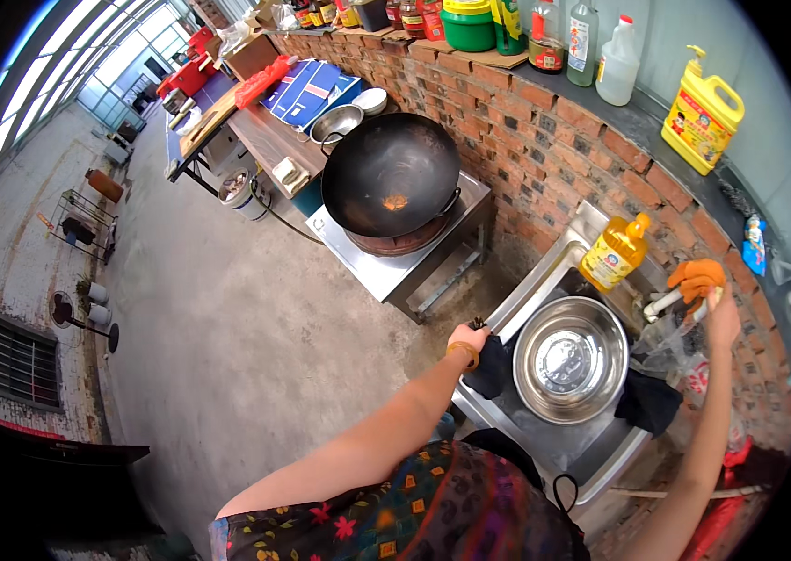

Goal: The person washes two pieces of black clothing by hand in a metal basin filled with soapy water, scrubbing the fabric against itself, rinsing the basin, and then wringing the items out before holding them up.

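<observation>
My left hand [471, 339] is closed over a dark object at the left rim of the stainless steel sink [549, 449], with a black cloth [490, 368] hanging just below it. On the right, my right hand [723, 319] is raised to the white pipe or tap [663, 306], over which an orange cloth [698, 279] lies; its fingers are at the pipe's end. Between my hands a shiny metal basin [571, 360] stands in the sink. Behind it is a bottle of yellow oil [614, 252]. Another black cloth [650, 402] lies to the basin's right.
A large black wok [392, 175] sits on a metal stove stand [402, 270] ahead to the left. Beyond it, a wooden table [286, 151] holds a metal bowl [336, 123]. A brick wall [542, 133] with a ledge of bottles and a yellow jug [702, 116] runs behind the sink.
</observation>
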Demonstrator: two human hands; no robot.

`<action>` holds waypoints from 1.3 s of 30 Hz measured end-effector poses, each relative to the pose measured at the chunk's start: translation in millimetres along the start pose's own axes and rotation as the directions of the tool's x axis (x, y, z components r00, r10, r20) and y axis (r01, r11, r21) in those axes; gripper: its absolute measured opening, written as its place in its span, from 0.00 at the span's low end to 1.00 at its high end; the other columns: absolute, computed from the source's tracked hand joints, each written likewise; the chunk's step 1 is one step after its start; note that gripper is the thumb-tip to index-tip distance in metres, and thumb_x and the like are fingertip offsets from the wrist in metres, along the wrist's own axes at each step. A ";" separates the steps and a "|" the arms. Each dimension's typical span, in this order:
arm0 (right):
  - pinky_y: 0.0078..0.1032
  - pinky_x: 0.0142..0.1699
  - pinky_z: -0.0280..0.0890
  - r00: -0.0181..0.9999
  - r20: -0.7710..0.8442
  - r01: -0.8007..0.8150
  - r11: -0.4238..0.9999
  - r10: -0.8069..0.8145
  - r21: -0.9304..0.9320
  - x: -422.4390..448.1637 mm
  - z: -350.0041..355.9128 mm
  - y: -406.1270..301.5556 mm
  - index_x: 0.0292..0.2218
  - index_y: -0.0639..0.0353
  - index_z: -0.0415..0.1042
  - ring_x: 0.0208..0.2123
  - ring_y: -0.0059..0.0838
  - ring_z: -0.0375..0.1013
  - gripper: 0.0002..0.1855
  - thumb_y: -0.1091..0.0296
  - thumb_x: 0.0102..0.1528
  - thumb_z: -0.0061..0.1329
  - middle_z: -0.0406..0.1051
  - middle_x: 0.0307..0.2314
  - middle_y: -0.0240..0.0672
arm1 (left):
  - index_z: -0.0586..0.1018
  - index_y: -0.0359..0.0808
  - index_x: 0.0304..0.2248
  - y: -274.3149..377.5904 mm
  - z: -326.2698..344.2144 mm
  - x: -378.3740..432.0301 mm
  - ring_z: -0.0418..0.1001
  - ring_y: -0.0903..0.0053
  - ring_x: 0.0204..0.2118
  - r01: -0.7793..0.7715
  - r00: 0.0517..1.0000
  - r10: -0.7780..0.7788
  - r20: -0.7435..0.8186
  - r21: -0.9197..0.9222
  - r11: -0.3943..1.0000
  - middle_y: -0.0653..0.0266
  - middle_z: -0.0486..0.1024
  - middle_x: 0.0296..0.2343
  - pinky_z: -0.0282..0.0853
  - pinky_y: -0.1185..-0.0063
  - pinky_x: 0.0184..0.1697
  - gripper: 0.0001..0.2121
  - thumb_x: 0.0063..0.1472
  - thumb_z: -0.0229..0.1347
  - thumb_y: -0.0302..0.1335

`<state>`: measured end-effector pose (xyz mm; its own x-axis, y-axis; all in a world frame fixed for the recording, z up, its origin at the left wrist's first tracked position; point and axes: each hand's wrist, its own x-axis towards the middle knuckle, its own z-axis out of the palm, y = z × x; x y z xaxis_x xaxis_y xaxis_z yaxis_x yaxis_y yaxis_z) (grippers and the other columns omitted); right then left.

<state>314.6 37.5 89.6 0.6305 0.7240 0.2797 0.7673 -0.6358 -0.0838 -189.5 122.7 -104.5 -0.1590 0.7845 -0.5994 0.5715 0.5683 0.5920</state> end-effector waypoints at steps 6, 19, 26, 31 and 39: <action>0.46 0.40 0.65 0.997 0.051 -0.057 0.998 0.055 0.026 9.2 -19.5 -22.6 0.44 0.53 0.64 0.38 0.53 0.73 0.26 0.39 0.57 0.39 0.75 0.33 0.50 | 0.79 0.29 0.38 -3.3 15.1 18.7 0.74 0.52 0.43 0.022 0.998 -0.025 -0.059 -0.056 0.998 0.41 0.76 0.36 0.67 0.68 0.47 0.26 0.44 0.58 0.42; 0.41 0.45 0.64 0.986 0.156 -0.063 0.997 0.057 0.034 0.0 -27.6 -13.4 0.46 0.56 0.64 0.42 0.45 0.73 0.29 0.40 0.56 0.41 0.75 0.37 0.44 | 0.77 0.21 0.37 -10.4 24.2 23.1 0.75 0.53 0.40 -0.057 0.998 0.053 -0.043 -0.086 0.995 0.39 0.76 0.34 0.66 0.68 0.46 0.27 0.43 0.58 0.39; 0.39 0.45 0.64 0.989 -0.124 -0.028 0.937 0.075 0.348 3.1 6.7 13.2 0.47 0.60 0.63 0.41 0.45 0.73 0.32 0.37 0.58 0.38 0.74 0.35 0.46 | 0.76 0.19 0.37 -14.4 33.7 32.1 0.75 0.60 0.37 -0.090 0.995 0.087 -0.052 -0.057 0.994 0.43 0.76 0.34 0.67 0.71 0.43 0.28 0.46 0.59 0.40; 0.31 0.40 0.64 0.849 -0.073 -0.273 0.553 0.523 0.787 -97.5 90.0 -8.0 0.38 0.65 0.69 0.30 0.37 0.70 0.23 0.50 0.62 0.38 0.71 0.27 0.43 | 0.76 0.19 0.37 -27.1 19.3 50.9 0.75 0.62 0.37 -0.063 0.996 0.058 -0.063 -0.088 0.994 0.45 0.76 0.34 0.66 0.72 0.44 0.27 0.47 0.59 0.39; 0.40 0.52 0.66 0.172 0.675 -0.985 0.105 0.717 0.139 -412.9 273.6 26.9 0.54 0.67 0.59 0.50 0.49 0.66 0.36 0.51 0.52 0.51 0.65 0.48 0.50 | 0.76 0.20 0.37 3.3 50.8 11.3 0.75 0.63 0.37 -0.114 0.990 0.123 0.067 -0.130 0.985 0.47 0.77 0.34 0.66 0.72 0.44 0.26 0.46 0.60 0.39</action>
<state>107.0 -205.4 -289.8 0.7377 -0.1511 -0.6580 -0.5240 -0.7427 -0.4169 -148.6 120.8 -136.8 -0.0329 0.8302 -0.5565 0.4760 0.5026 0.7216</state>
